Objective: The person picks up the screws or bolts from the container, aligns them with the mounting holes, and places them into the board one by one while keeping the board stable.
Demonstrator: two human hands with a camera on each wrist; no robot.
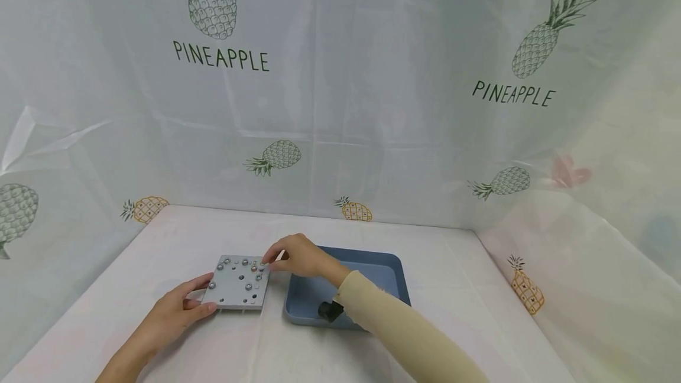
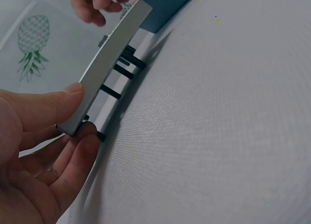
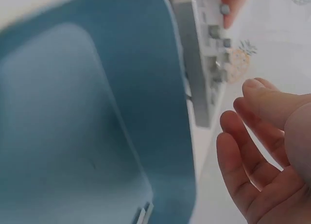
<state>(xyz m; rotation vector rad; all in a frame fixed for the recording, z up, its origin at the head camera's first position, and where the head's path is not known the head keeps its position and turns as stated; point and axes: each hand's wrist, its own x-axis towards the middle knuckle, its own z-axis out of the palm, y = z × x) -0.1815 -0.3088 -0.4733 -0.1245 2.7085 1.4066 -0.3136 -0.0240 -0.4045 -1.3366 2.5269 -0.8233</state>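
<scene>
A square grey metal plate [image 1: 229, 288] with holes and several screws or bolts on its upper face is held just above the table. Its left edge is gripped by my left hand [image 1: 175, 315], thumb on top and fingers beneath in the left wrist view. Several dark screw shafts [image 2: 125, 72] stick out from the underside there. At the far right corner of the plate is my right hand [image 1: 303, 257]. In the right wrist view its fingers [image 3: 231, 158] are loosely bent, apart from the plate, and nothing shows between them.
Right of the plate lies a blue tray [image 1: 305, 321], partly covered by the right forearm. A black object [image 1: 330, 311], its kind unclear, is in it near the front. A pineapple-print curtain [image 1: 372, 105] hangs behind and beside the white-covered table [image 1: 298, 359].
</scene>
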